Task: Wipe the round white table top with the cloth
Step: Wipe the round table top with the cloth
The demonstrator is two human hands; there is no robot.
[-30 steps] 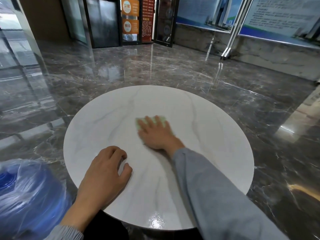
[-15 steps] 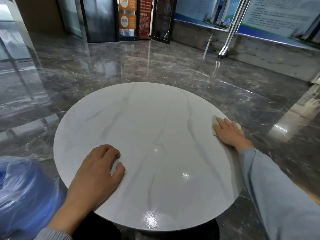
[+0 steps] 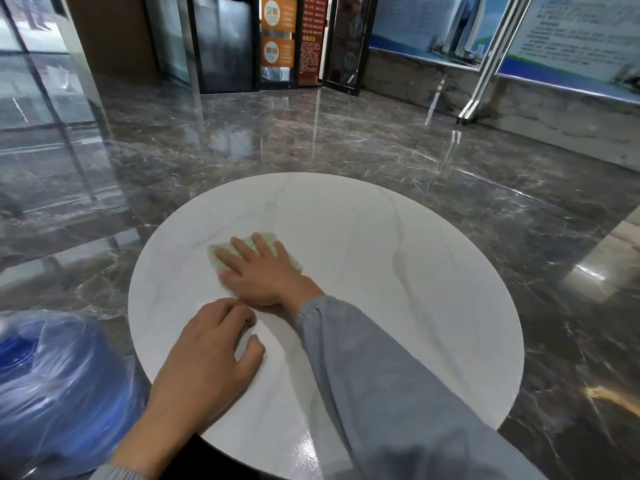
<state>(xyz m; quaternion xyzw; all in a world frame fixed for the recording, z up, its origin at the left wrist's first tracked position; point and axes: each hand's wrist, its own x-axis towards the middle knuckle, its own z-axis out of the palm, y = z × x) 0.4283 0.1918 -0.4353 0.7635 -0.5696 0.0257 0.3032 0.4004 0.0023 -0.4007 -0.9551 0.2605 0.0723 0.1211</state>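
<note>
Green cloth (image 3: pixel 266 245) lies under right hand (image 3: pixel 263 275) on table top (image 3: pixel 398 289).

Orange door signs (image 3: pixel 277 27) with white characters too blurred to read, wall poster (image 3: pixel 571 32) text illegible

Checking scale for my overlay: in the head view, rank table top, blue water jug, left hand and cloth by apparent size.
1. table top
2. blue water jug, cut off by the frame edge
3. left hand, enlarged by nearness to the camera
4. cloth, mostly hidden under the right hand
</note>
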